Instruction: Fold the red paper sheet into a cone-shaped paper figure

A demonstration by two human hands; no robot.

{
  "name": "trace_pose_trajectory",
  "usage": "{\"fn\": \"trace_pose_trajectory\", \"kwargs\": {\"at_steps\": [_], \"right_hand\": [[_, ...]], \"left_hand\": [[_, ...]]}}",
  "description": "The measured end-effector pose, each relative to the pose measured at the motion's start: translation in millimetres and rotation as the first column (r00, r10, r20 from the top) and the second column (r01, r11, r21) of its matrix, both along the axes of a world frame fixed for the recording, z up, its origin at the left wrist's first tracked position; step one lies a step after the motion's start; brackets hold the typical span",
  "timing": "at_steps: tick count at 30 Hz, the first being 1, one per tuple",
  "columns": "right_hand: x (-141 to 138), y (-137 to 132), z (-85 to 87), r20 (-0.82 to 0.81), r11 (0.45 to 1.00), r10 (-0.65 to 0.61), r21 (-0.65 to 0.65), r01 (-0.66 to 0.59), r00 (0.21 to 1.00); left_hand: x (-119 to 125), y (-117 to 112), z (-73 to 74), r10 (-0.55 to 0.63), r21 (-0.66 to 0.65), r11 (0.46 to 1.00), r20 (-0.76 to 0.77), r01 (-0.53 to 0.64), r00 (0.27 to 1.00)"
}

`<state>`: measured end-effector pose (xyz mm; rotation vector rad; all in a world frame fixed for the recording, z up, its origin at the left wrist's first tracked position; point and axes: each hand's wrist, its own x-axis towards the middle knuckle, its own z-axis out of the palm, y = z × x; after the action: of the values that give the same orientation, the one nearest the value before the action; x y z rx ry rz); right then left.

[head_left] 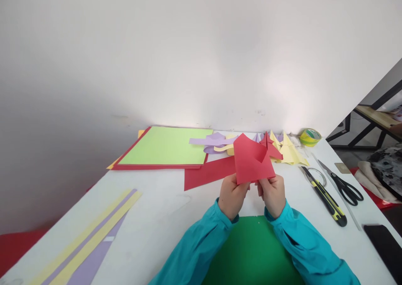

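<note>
Both my hands hold a folded red paper piece (251,159) upright above the white table (163,209). My left hand (231,195) pinches its lower left edge, fingers closed. Its lower right edge is gripped by my right hand (274,193), fingers closed too. Teal sleeves cover both forearms. A green sheet (251,247) lies flat under my wrists, close to me. A flat red sheet (209,172) lies just behind the held piece.
A stack topped by light green paper (166,146) lies at the back left. Purple and yellow strips (91,243) lie at the front left. Folded yellow and red shapes (287,151), a tape roll (309,137), a utility knife (326,199), scissors (344,186) and a dark phone (385,245) sit to the right.
</note>
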<state>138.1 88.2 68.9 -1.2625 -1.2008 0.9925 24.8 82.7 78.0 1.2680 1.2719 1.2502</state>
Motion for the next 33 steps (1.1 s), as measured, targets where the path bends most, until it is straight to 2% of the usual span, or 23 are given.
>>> {"fn": "trace_pose_trajectory", "kwargs": {"at_steps": [12, 17, 22, 25, 33], "right_hand": [[1.0, 1.3, 2.4, 0.000, 1.000, 0.023, 0.003, -0.023, 1.000], [0.8, -1.3, 6.9, 0.001, 0.999, -0.018, 0.028, 0.018, 1.000], [-1.3, -4.4, 9.0, -0.001, 0.998, 0.068, -0.004, -0.068, 0.998], [-2.5, -5.3, 8.0, -0.003, 0.995, 0.097, -0.019, -0.097, 0.995], [-0.1, -2.8, 6.4, -0.021, 0.998, 0.052, -0.020, -0.053, 0.998]], "left_hand": [[0.8, 0.7, 1.5, -0.066, -0.060, 0.996, 0.052, 0.069, 0.996], [0.5, 2.6, -1.2, -0.012, -0.060, 0.998, 0.066, 0.015, 0.998], [-0.6, 3.6, -1.1, 0.021, -0.040, 0.999, 0.064, -0.018, 0.998], [-0.6, 3.4, -1.0, 0.020, -0.040, 0.999, 0.066, -0.017, 0.998], [0.2, 2.0, -1.2, -0.006, -0.059, 0.998, 0.110, 0.013, 0.994]]}}
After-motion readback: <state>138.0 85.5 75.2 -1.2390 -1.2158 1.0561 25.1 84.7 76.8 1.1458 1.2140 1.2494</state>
